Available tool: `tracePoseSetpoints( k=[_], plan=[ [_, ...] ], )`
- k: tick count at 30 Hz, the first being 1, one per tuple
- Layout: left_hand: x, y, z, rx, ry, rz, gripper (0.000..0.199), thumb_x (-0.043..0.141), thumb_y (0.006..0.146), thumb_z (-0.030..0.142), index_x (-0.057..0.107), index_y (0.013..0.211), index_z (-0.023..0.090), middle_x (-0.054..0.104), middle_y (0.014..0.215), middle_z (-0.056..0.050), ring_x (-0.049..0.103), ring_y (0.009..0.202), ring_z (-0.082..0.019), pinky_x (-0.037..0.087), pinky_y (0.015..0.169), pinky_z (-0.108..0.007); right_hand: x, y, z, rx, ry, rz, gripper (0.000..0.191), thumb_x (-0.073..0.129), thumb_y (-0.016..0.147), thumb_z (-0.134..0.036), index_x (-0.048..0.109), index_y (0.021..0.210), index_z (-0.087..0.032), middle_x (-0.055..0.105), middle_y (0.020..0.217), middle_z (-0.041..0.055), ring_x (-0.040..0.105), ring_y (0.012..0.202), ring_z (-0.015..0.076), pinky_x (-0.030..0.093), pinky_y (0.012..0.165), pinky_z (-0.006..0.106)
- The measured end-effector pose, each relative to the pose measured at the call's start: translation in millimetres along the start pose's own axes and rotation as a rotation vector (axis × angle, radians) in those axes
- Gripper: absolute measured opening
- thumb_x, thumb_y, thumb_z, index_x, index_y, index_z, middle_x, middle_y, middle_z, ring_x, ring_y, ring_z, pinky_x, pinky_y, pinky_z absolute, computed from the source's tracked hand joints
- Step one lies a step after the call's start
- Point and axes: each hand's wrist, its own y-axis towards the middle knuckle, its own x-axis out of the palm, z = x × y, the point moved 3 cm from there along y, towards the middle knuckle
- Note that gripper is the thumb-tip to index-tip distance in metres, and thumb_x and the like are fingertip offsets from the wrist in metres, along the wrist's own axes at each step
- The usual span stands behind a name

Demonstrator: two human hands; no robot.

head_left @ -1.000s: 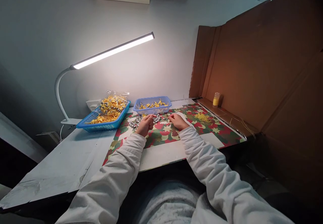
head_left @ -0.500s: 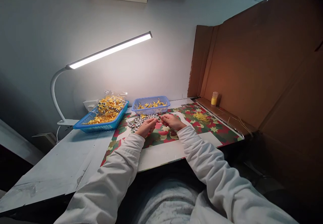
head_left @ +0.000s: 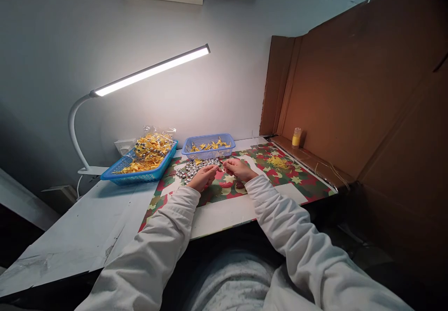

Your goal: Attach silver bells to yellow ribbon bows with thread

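Observation:
My left hand [head_left: 204,177] is closed in a pinch over the patterned mat, its fingertips meeting a small item too tiny to name. Close on its right, my right hand [head_left: 240,169] also pinches with thumb and finger; a short dark sliver shows at its tips, its kind unclear. The two sets of fingertips are only a small gap apart. Just behind and left of my left hand lies a heap of small shiny silver pieces [head_left: 191,167], like beads or bells. My left hand partly hides the heap.
A blue basket [head_left: 140,177] piled with yellow ribbon-like pieces stands at left, a smaller blue-violet basket [head_left: 209,153] with yellow pieces behind my hands. Yellow threads [head_left: 279,162] lie right. A lamp [head_left: 154,70] arches overhead; a cardboard wall [head_left: 350,82] and yellow bottle [head_left: 297,137] stand right.
My hands stay almost in place, with only a slight shift at the fingertips. The whole view has drifted very slightly.

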Motion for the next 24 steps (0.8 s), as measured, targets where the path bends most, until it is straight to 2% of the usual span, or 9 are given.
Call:
tracePoseSetpoints(
  k=[4,7,9,12,16,18,20,22,24],
  plan=[
    [0.5,-0.2,0.3,-0.01,-0.009,0.016,0.044,0.071,0.066,0.057,0.06,0.076,0.015,0.02,0.046,0.012,0.016,0.038,-0.003,0.011,0.036,-0.017,-11.1,5.0,8.6,0.043,-0.142,0.153,0.021,0.051,0.086,-0.033,0.05,0.072,-0.018,0.055,0.066,-0.0029,0.045,0.055,0.0087,0.037,0.056,0.022],
    [0.5,-0.3,1.1,-0.004,-0.018,0.033,0.044,0.072,0.066,0.056,0.06,0.075,0.015,0.02,0.046,0.012,0.017,0.038,-0.003,0.011,0.037,-0.016,-21.1,5.9,14.9,0.05,-0.439,0.323,0.017,0.051,0.086,-0.029,0.052,0.074,-0.018,0.06,0.074,0.0005,0.052,0.067,0.0121,0.04,0.066,0.024],
    [-0.7,-0.2,2.5,0.0,-0.038,0.054,0.044,0.072,0.066,0.056,0.059,0.074,0.015,0.02,0.046,0.012,0.017,0.038,-0.003,0.012,0.037,-0.016,-25.7,5.3,19.1,0.066,-0.64,0.39,0.011,0.055,0.085,-0.026,0.055,0.077,-0.018,0.062,0.081,0.004,0.055,0.078,0.0153,0.04,0.073,0.027],
    [-5.3,0.2,7.0,0.019,-0.099,0.113,0.042,0.073,0.066,0.054,0.058,0.075,0.015,0.02,0.047,0.012,0.016,0.037,-0.003,0.013,0.038,-0.016,-28.7,4.5,24.5,0.084,-0.849,0.402,0.007,0.062,0.081,-0.023,0.059,0.078,-0.017,0.063,0.091,0.0102,0.055,0.096,0.0218,0.04,0.083,0.031],
    [-13.6,0.3,16.1,0.098,-0.215,0.198,0.035,0.071,0.07,0.048,0.056,0.077,0.017,0.02,0.048,0.012,0.016,0.037,-0.003,0.013,0.038,-0.016,-25.7,4.1,24.9,0.133,-0.937,0.428,0.011,0.072,0.074,-0.023,0.063,0.077,-0.018,0.062,0.103,0.0161,0.049,0.109,0.03,0.039,0.089,0.04],
    [-15.4,-0.3,20.3,0.141,-0.261,0.22,0.032,0.071,0.071,0.045,0.056,0.077,0.017,0.021,0.049,0.011,0.016,0.038,-0.003,0.013,0.038,-0.017,-16.9,4.0,18.9,0.088,-0.874,0.417,0.011,0.071,0.074,-0.025,0.064,0.079,-0.018,0.062,0.106,0.0147,0.049,0.109,0.0289,0.039,0.091,0.042],
    [-14.7,-1.3,23.2,0.171,-0.286,0.228,0.031,0.071,0.071,0.043,0.057,0.077,0.017,0.021,0.049,0.011,0.017,0.038,-0.003,0.013,0.038,-0.017,-1.1,3.6,11.0,0.012,-0.657,0.301,0.014,0.064,0.08,-0.03,0.064,0.082,-0.017,0.064,0.1,0.0116,0.055,0.101,0.0239,0.044,0.087,0.038],
    [-11.8,-2.2,25.0,0.185,-0.293,0.221,0.03,0.071,0.071,0.042,0.057,0.076,0.017,0.022,0.049,0.011,0.018,0.038,-0.003,0.014,0.039,-0.017,19.2,1.1,7.4,0.115,-0.31,0.079,0.03,0.053,0.087,-0.043,0.065,0.084,-0.016,0.067,0.088,0.0107,0.061,0.085,0.0215,0.049,0.074,0.035],
    [-8.1,-2.8,26.2,0.196,-0.295,0.208,0.03,0.071,0.07,0.042,0.057,0.075,0.016,0.023,0.049,0.011,0.019,0.039,-0.003,0.016,0.04,-0.017,38.4,-4.5,2.5,0.218,-0.041,-0.093,0.036,0.051,0.087,-0.049,0.065,0.088,-0.016,0.068,0.085,0.0108,0.064,0.082,0.0221,0.052,0.067,0.034]
  ],
)
